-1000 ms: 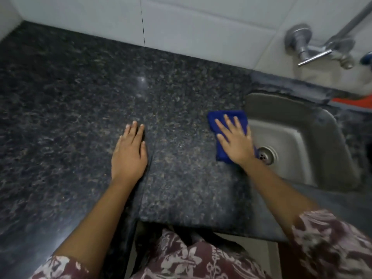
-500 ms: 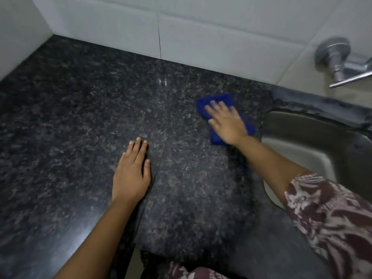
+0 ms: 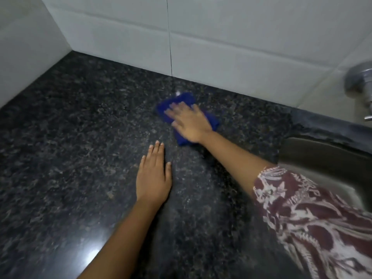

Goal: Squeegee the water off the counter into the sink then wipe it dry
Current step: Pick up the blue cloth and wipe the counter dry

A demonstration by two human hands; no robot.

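A folded blue cloth (image 3: 177,101) lies flat on the dark speckled granite counter (image 3: 70,137), a little short of the back wall. My right hand (image 3: 190,122) presses down on the cloth with its fingers spread, covering most of it. Nearer to me, my left hand (image 3: 154,177) rests palm down on the bare counter, fingers together, holding nothing. The steel sink (image 3: 314,158) is at the right, partly hidden by my patterned sleeve. No squeegee is in view.
White tiled walls (image 3: 221,47) meet the counter at the back and at the left, forming a corner. A metal tap fitting (image 3: 360,83) juts from the wall at the right edge above the sink.
My right hand has slid the blue cloth from the sink's edge away and leftward toward the back wall. My left hand has stayed flat on the counter.
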